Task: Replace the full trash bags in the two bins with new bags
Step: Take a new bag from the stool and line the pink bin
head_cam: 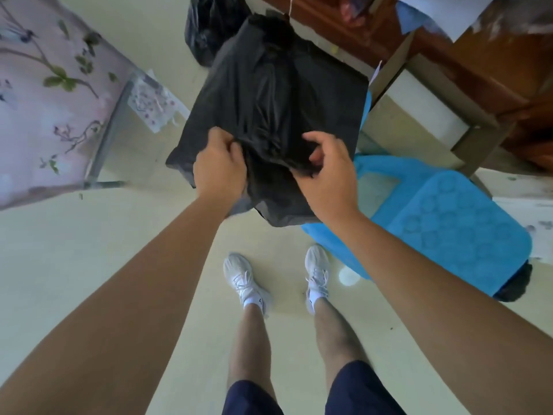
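A flat new black trash bag [269, 94] hangs in the air in front of me. My left hand [220, 163] pinches its near edge on the left side. My right hand [326, 172] grips the bunched plastic on the right side, fingers curled into the folds. A full black trash bag [206, 28] sits on the floor at the top, partly hidden behind the held bag. No bin is plainly visible; the held bag covers what lies under it.
A blue plastic stool [443, 223] lies close on the right, with something dark [514, 283] at its far end. A wooden table [484, 70] stands at the upper right. A bed with floral pink cover [51, 94] fills the left. My feet in white shoes [245, 280] stand on pale floor.
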Action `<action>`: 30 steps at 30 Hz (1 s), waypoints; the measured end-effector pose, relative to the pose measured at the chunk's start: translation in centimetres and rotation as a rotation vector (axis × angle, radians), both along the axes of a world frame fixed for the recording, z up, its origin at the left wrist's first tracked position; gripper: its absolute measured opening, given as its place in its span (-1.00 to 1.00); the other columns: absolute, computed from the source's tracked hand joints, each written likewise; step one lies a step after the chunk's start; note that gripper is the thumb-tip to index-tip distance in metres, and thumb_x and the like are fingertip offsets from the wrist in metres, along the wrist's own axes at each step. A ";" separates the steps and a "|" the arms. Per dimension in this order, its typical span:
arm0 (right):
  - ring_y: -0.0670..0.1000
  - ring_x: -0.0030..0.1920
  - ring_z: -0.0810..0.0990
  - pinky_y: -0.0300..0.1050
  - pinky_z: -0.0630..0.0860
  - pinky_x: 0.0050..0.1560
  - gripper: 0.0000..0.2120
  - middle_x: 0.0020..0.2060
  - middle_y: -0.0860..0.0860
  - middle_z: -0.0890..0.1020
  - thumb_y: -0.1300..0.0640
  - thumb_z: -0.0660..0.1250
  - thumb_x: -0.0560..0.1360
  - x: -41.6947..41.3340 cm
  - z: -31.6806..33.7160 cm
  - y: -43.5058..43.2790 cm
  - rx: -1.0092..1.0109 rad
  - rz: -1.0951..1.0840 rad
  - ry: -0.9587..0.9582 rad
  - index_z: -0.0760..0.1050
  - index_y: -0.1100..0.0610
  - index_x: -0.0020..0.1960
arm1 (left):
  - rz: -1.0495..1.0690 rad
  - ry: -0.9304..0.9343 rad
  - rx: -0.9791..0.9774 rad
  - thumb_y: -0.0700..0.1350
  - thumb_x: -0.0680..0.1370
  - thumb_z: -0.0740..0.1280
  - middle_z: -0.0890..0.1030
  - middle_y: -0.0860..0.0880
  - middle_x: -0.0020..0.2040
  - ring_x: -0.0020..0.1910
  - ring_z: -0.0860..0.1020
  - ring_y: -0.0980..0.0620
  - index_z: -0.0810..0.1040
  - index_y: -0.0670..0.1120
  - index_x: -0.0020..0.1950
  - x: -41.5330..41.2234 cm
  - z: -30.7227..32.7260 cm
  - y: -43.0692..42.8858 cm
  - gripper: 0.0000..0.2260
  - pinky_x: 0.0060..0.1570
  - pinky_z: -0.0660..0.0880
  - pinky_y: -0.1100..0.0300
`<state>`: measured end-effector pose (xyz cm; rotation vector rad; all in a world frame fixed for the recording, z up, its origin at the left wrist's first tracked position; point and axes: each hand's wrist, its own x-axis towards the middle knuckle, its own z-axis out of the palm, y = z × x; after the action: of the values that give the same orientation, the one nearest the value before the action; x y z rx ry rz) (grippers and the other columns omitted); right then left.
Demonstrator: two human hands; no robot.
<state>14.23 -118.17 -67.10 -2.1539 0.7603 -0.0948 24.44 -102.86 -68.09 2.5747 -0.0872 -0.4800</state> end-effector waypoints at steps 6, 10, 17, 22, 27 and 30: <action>0.15 0.23 0.49 0.01 0.45 0.23 -0.51 0.37 0.10 0.36 0.09 0.27 0.59 -1.1 -1.0 -0.3 -0.070 0.224 0.435 0.32 0.06 0.51 | 0.353 -0.111 -0.239 -0.13 0.58 0.12 0.42 0.17 -0.23 -0.28 0.42 0.12 0.39 -0.10 0.07 -0.4 2.3 3.0 -0.88 -0.25 0.23 0.29; 0.22 0.22 0.41 0.07 0.50 0.09 -0.42 0.47 0.11 0.22 0.09 0.26 0.58 -1.9 -1.8 -0.2 -0.495 0.495 0.538 0.19 0.01 0.57 | 0.309 -0.144 -0.194 -0.13 0.55 0.12 0.52 0.12 -0.23 -0.24 0.46 0.07 0.50 -0.04 0.02 -3.0 2.4 4.7 -0.83 -0.23 0.30 0.22; 0.23 0.14 0.46 0.10 0.49 -0.02 -0.33 0.31 0.17 0.33 0.10 0.32 0.50 -0.9 -2.2 0.3 -0.627 0.564 0.599 0.14 0.05 0.54 | 0.464 0.079 -0.111 -0.11 0.59 0.13 0.63 -0.04 0.10 0.05 0.55 -0.06 0.51 -0.04 0.32 -4.0 0.6 7.7 -0.67 -0.01 0.38 0.19; 0.27 0.15 0.43 0.13 0.45 0.08 -0.34 0.25 0.21 0.31 -0.05 0.31 0.49 -0.1 -1.8 -2.7 -0.725 0.652 0.609 0.13 -0.15 0.53 | 0.083 0.218 -0.091 -0.03 0.60 0.12 0.58 0.01 0.30 0.23 0.52 -0.07 0.34 0.10 0.50 -3.2 0.3 5.9 -0.56 0.08 0.38 0.16; 0.29 0.29 0.33 0.15 0.35 0.23 -0.31 0.37 0.25 0.25 -0.06 0.26 0.54 0.4 -0.7 -4.0 -0.770 0.528 0.708 0.07 0.00 0.59 | 0.169 0.398 -0.261 -0.07 0.61 0.08 0.51 0.00 0.38 0.32 0.46 -0.08 0.37 0.04 0.49 -1.9 0.0 3.3 -0.56 0.36 0.38 0.00; 0.33 0.45 0.19 0.25 0.24 0.38 -0.32 0.51 0.26 0.14 -0.03 0.32 0.51 2.7 -0.4 -2.6 -0.717 0.598 0.552 0.14 0.12 0.53 | 0.234 0.417 -0.321 -0.04 0.61 0.07 0.50 0.01 0.38 0.34 0.45 -0.04 0.40 0.04 0.47 -1.5 -0.3 2.6 -0.57 0.37 0.36 0.01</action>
<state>16.90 -120.77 -67.52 -3.0646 0.3512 0.6556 22.91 -100.23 -68.36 2.0934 0.2595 -0.8256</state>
